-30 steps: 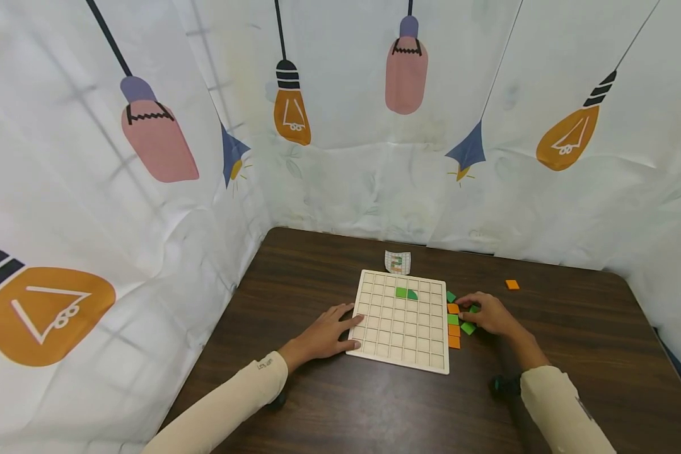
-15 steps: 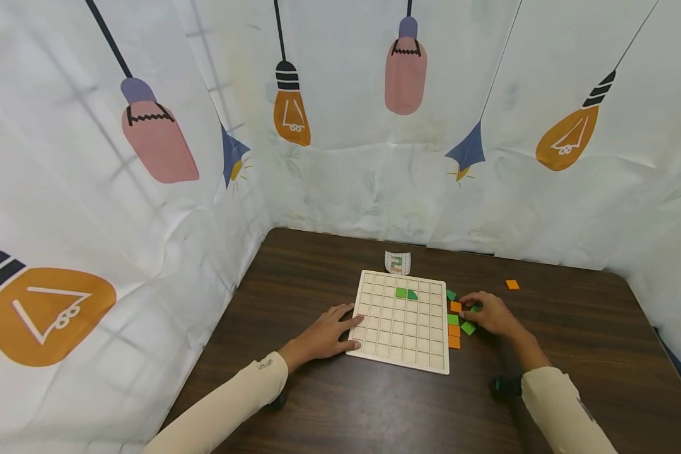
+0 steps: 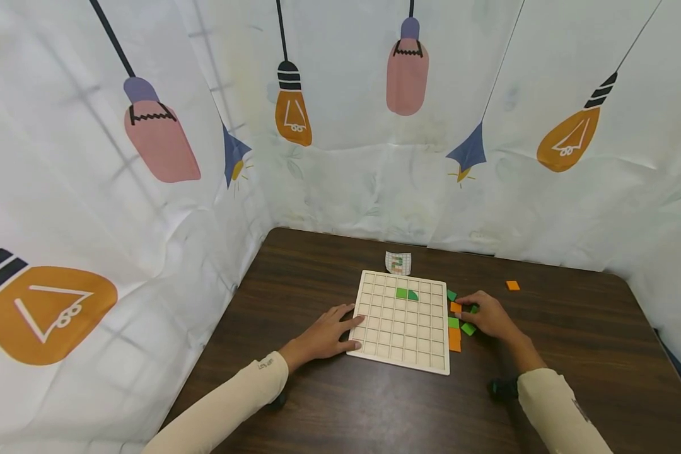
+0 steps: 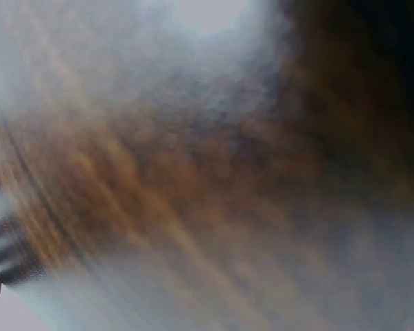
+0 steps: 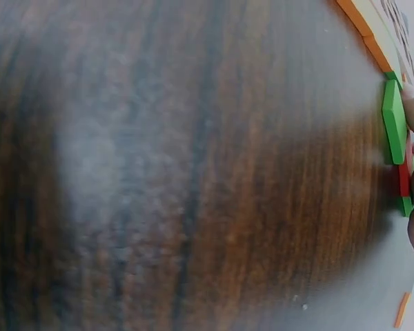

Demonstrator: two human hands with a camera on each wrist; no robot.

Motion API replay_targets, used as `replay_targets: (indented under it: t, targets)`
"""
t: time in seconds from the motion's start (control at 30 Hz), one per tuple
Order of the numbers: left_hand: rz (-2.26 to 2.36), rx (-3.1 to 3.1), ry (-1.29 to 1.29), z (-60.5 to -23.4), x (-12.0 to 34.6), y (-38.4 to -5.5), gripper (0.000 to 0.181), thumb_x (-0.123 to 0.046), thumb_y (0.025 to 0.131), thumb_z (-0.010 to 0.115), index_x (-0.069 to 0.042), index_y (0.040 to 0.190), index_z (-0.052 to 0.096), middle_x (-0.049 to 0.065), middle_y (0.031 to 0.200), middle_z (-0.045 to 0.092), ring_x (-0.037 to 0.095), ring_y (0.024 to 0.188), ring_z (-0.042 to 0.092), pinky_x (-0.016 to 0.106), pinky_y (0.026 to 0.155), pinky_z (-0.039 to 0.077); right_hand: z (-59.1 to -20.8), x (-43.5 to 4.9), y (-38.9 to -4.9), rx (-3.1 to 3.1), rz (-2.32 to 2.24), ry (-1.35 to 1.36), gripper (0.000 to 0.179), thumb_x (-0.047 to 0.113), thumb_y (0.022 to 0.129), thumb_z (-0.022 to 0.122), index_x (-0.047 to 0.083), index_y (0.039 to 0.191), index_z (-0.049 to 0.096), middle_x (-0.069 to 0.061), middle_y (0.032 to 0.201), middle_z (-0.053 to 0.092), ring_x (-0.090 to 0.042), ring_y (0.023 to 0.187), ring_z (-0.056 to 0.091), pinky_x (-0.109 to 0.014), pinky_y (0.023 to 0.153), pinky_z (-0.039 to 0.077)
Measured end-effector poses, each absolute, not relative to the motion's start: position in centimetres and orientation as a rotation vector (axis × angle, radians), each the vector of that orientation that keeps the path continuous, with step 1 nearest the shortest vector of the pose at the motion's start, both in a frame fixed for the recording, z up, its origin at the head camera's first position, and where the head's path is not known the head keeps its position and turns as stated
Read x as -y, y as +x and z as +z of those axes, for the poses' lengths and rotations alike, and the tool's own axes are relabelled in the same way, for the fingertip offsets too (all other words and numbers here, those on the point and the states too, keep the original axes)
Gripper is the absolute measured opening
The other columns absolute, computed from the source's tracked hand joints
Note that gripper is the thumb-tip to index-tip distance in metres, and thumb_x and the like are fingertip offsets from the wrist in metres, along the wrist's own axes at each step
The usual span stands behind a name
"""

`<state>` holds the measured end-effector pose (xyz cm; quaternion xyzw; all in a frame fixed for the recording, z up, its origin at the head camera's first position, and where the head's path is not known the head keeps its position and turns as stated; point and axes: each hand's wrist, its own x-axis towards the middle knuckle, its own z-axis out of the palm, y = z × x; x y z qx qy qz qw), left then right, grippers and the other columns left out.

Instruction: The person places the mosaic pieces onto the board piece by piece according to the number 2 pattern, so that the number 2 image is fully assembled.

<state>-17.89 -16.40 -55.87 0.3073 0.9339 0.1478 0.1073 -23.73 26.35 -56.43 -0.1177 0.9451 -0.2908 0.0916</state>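
Left hand [image 3: 325, 334], fingers spread, is resting on left edge of grid board [image 3: 400, 325]. Right hand [image 3: 490, 315] is holding fingertips at orange tile [image 3: 456, 307], lying just right of grid board; cannot tell whether pinching.

A pale gridded board [image 3: 400, 325] lies flat, a green square tile [image 3: 401, 293] and a darker rounded tile [image 3: 413, 295] adjacent near its far edge, loose orange and green tiles [image 3: 455, 337] along its right.
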Motion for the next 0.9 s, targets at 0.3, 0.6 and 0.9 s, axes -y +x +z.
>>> replay_targets:
  t: [0.3, 0.6, 0.9]
  targets:
    - [0.444, -2.749, 0.906, -55.75, 16.47, -17.93, 0.067, -0.056, 0.099, 0.056, -0.025, 0.156, 0.039, 0.013, 0.164, 0.027, 0.034, 0.149, 0.030, 0.057, 0.114, 0.034, -56.33, -25.55, -23.44, -2.867, -0.850, -0.418, 0.026, 0.014, 0.093, 0.072, 0.001, 0.115, 0.070, -0.020, 0.112, 0.061, -0.034, 0.102, 0.059, -0.057, 0.091, 0.048]
    - [0.439, -2.753, 0.907, -55.74, 16.33, -17.77, 0.067, -0.055, 0.099, 0.056, -0.024, 0.156, 0.040, 0.013, 0.163, 0.028, 0.034, 0.148, 0.031, 0.056, 0.114, 0.034, -55.81, -25.41, -23.69, -2.829, -0.856, -0.305, 0.029, 0.014, 0.098, 0.066, 0.001, 0.124, 0.060, -0.018, 0.112, 0.064, -0.030, 0.097, 0.060, -0.051, 0.089, 0.051]
    - [0.449, -2.746, 0.900, -55.66, 16.34, -17.80, 0.067, -0.055, 0.098, 0.057, -0.024, 0.156, 0.040, 0.013, 0.163, 0.029, 0.034, 0.149, 0.031, 0.057, 0.113, 0.034, -55.87, -25.41, -23.72, -2.855, -0.901, -0.315, 0.028, 0.017, 0.097, 0.069, 0.002, 0.120, 0.062, -0.008, 0.093, 0.062, -0.021, 0.079, 0.053, -0.034, 0.071, 0.045]
